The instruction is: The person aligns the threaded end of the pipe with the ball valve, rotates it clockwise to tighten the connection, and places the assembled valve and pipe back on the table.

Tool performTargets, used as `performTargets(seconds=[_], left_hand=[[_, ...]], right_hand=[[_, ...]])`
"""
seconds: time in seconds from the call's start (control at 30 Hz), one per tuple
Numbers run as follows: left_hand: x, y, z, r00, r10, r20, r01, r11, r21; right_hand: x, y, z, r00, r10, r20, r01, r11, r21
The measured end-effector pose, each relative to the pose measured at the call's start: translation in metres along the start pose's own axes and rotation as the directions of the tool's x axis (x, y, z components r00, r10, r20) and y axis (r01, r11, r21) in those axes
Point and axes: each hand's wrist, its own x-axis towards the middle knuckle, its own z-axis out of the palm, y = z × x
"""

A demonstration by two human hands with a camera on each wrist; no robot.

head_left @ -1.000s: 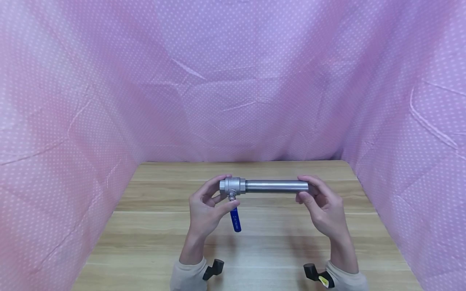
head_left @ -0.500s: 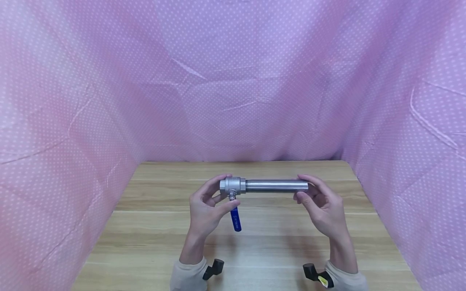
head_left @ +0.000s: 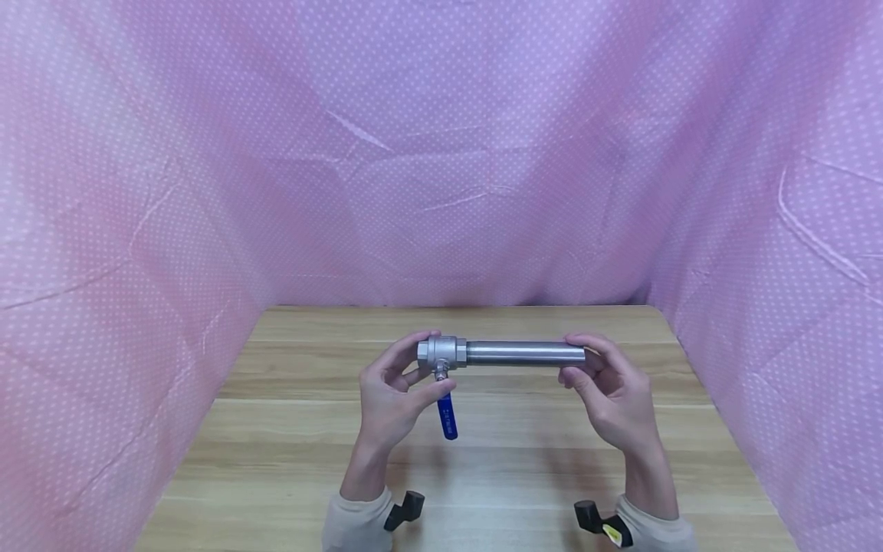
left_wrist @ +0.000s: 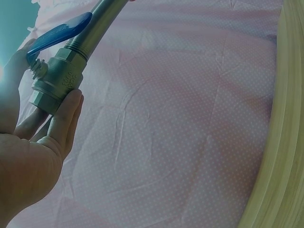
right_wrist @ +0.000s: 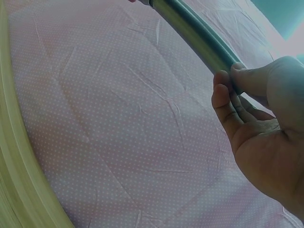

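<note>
A silver ball valve with a blue lever handle is held above the table by my left hand. The thumb lies against the lever near its stem and the other fingers are behind the valve body. From the valve's right side a straight steel pipe runs level; a band of thread shows at the joint in the left wrist view, beside the valve body. My right hand pinches the pipe's free end between thumb and fingers, also seen in the right wrist view around the pipe.
Below the hands lies a wood-grain table. Pink cloth with white dots hangs behind it and along both sides. Each wrist carries a black mount, such as the left mount, over a light sleeve.
Hands, valve and pipe stay almost in place. The right fingers shift slightly around the pipe's end.
</note>
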Motion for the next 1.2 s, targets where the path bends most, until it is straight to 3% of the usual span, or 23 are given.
performTargets(seconds=[0.67,0.8,0.97,1.2], left_hand=[[0.0005,-0.0001,-0.0008,0.999,0.049,0.021,-0.048,0.999,-0.012],[0.0001,-0.0006,-0.0018,0.999,0.042,0.013,-0.042,0.999,-0.001],[0.0005,-0.0012,-0.0021,0.999,0.032,0.004,-0.032,0.999,0.004],[0.0006,-0.0004,-0.0018,0.999,0.035,0.003,-0.035,0.999,0.002]], right_hand=[[-0.0006,0.0005,0.0012,0.998,0.025,-0.057,-0.031,0.993,-0.114],[-0.0002,0.0002,0.0018,0.998,0.037,-0.049,-0.042,0.995,-0.093],[0.0008,0.0005,0.0016,0.999,0.039,-0.025,-0.039,0.999,0.001],[0.0012,0.0018,0.0001,1.0,-0.007,0.019,0.006,0.999,0.05]])
